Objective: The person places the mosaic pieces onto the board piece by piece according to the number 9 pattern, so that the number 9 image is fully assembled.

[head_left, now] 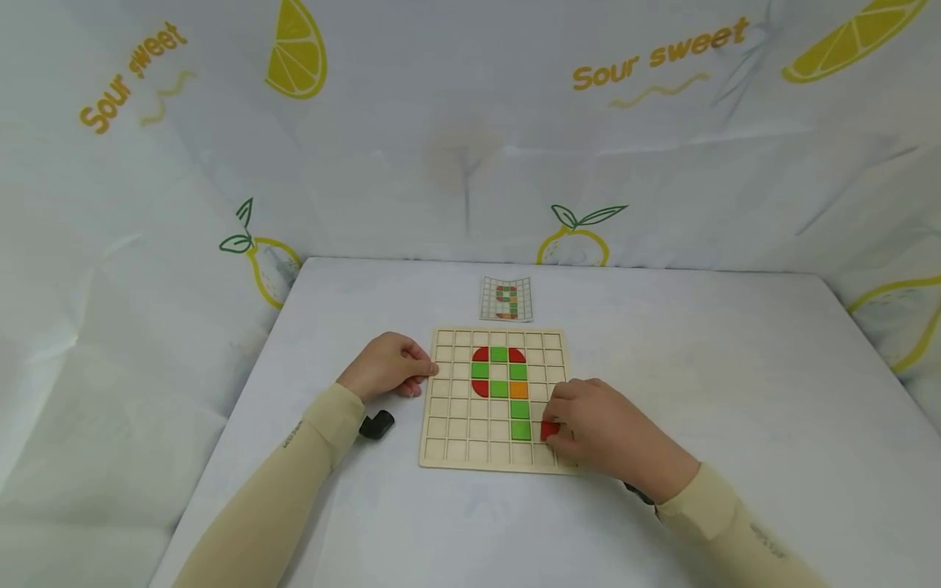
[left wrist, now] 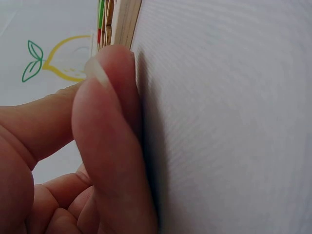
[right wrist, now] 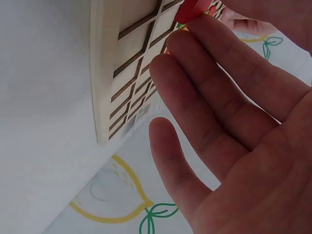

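Observation:
A light wooden grid board (head_left: 456, 449) lies on the table, with red, green and orange tiles set in its squares. They form a loop with a tail running down; a green tile (head_left: 520, 430) is the lowest of them. My right hand (head_left: 610, 425) is over the board's lower right part and pinches a red tile (head_left: 550, 429) between thumb and fingertips. In the right wrist view the other fingers extend beside the red tile (right wrist: 192, 9). At the board's left edge, my left hand (head_left: 393, 366) has its thumb and forefinger (left wrist: 109, 126) together on the rim.
Behind the board lies a small pattern card (head_left: 506, 299) printed with a similar coloured figure on a grid. A black object (head_left: 377, 425) shows by the left wrist. White cloth (head_left: 412, 180) with lemon prints hangs behind the white table (head_left: 662, 343).

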Demonstrator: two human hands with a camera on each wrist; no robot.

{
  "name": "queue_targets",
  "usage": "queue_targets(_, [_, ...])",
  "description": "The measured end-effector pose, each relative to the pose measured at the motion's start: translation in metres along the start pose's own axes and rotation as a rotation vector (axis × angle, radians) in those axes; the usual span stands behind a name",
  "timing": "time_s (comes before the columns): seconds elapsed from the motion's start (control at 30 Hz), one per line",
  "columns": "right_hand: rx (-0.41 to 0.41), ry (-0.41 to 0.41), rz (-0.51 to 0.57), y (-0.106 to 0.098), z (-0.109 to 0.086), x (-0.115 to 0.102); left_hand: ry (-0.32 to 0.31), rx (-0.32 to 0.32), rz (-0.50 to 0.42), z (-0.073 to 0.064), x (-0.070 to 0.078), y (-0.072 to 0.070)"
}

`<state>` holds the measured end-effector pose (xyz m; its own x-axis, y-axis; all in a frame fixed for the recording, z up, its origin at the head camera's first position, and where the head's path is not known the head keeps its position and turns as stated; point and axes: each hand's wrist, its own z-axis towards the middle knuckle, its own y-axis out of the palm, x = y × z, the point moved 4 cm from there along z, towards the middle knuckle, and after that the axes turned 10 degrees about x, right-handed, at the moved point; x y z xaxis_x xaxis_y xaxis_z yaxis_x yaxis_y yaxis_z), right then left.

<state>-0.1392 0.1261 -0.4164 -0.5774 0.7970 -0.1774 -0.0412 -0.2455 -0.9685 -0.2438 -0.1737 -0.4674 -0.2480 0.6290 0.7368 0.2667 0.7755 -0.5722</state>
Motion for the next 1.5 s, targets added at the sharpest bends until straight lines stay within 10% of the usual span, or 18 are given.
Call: queue_targets(1.5, [-0.049, -0.048, -0.057, 0.02, 0.005, -0.039, 0.008, -0.007, 0.001, 0.002, 0.0, 0.0])
